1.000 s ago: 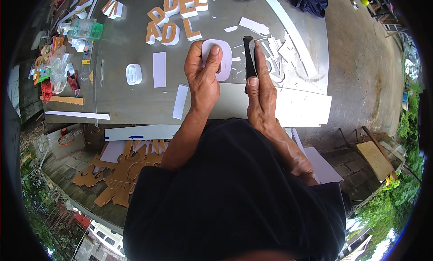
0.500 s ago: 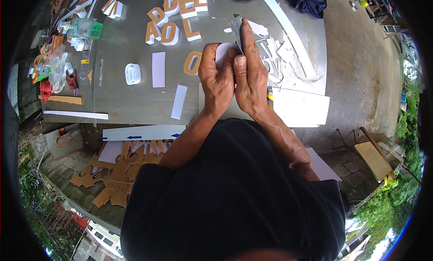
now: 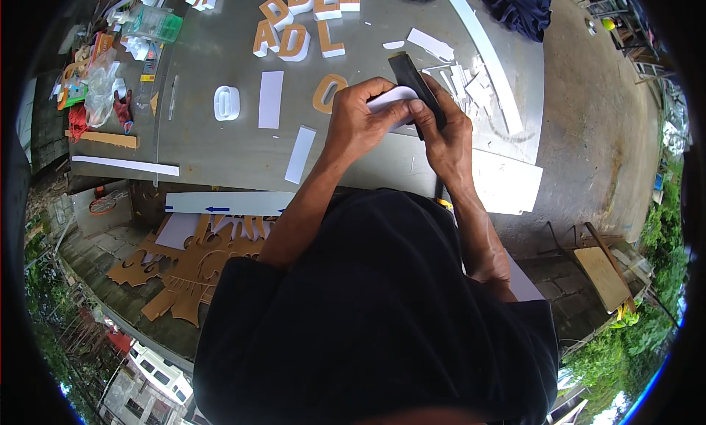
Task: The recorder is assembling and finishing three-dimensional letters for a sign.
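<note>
My left hand [image 3: 355, 125] is closed round a curved white piece [image 3: 393, 97] with a rounded upper edge. My right hand [image 3: 450, 140] grips a dark flat strip [image 3: 409, 73], long and narrow, with the thumb on its near face. The strip lies tilted against the right side of the white piece, and my fingers hide part of both. Just left of the hands, a brown-faced letter O [image 3: 318, 100] rests on the grey table [image 3: 213, 149]. Farther off stand several brown-faced letters with white sides, among them an L [image 3: 332, 48].
White offcuts [image 3: 471, 87] lie beyond my right hand, beside a long white strip [image 3: 489, 65]. Left of me are a white oval form [image 3: 226, 105] and two white rectangles [image 3: 271, 101]. A green-tinted bottle [image 3: 158, 26] and plastic bag [image 3: 101, 94] sit far left. Cut brown sheets [image 3: 184, 274] lie below the table edge.
My hands have moved apart slightly and turned. The strip now shows its broad dark face and leans left at the top; my right fingers, straight before, are bent behind it. The view has shifted a little.
</note>
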`<state>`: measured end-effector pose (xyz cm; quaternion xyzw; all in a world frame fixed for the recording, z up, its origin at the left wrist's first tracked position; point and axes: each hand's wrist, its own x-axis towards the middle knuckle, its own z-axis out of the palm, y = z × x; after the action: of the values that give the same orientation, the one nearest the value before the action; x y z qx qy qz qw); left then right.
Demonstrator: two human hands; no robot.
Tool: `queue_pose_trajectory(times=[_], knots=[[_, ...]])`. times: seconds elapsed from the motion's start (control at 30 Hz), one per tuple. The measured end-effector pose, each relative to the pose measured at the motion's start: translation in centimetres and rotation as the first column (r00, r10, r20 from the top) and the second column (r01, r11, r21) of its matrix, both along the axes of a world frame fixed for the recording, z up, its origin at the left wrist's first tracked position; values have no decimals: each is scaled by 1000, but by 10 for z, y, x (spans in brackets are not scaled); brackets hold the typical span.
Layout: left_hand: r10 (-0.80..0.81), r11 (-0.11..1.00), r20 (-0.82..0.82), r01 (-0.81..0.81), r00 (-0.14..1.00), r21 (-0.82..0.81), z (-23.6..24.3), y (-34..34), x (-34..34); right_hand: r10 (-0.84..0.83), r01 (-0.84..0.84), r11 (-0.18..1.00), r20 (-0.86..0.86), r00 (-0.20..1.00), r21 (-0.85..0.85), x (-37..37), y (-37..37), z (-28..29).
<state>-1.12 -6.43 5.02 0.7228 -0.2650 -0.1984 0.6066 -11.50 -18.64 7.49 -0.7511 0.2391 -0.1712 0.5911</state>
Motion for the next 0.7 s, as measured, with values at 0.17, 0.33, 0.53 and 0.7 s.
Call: queue_pose_trajectory(times=[0.17, 0.33, 0.53, 0.7], knots=[[116, 980, -203, -145, 972, -136, -6, 3, -4, 13, -8, 978, -26, 1000, 208, 5, -3, -3], [5, 927, -538, -206, 843, -313, -15, 8, 1, -51, 37, 974, 56, 997, 225, 11, 7, 3], [-31, 740, -618, -398, 786, -543, -19, 4, -18, -193, 185, 953, 10, 981, 241, 17, 20, 0], [190, 735, -594, -515, 782, -442, -6, -7, -15, -176, 144, 959, 112, 978, 246, 11, 22, 10]])
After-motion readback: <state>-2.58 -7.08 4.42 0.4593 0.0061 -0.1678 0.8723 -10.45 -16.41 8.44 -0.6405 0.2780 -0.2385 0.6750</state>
